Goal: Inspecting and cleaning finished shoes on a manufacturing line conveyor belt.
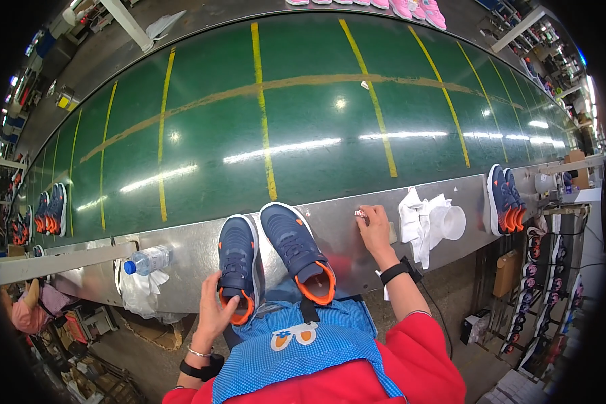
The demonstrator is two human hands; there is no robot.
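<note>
Two navy sneakers with orange linings and white soles lie side by side on the metal ledge in front of me, toes pointing away. My left hand (pixel 213 311) is at the heel of the left sneaker (pixel 236 252), fingers along its outer side and thumb at the opening. The right sneaker (pixel 291 236) is untouched, its heel toward my apron. Farther right, my right hand (pixel 377 232) is closed in a pinch over the ledge. A small white and reddish piece (pixel 360 213), perhaps a sticker, shows at its fingertips.
A green conveyor belt (pixel 209 141) with yellow lines runs beyond the ledge (pixel 188 249). White cloth (pixel 416 225) and a white cup-like container (pixel 447 222) lie right of my hand. More navy sneakers (pixel 501 202) stand far right. A water bottle (pixel 148 260) lies left.
</note>
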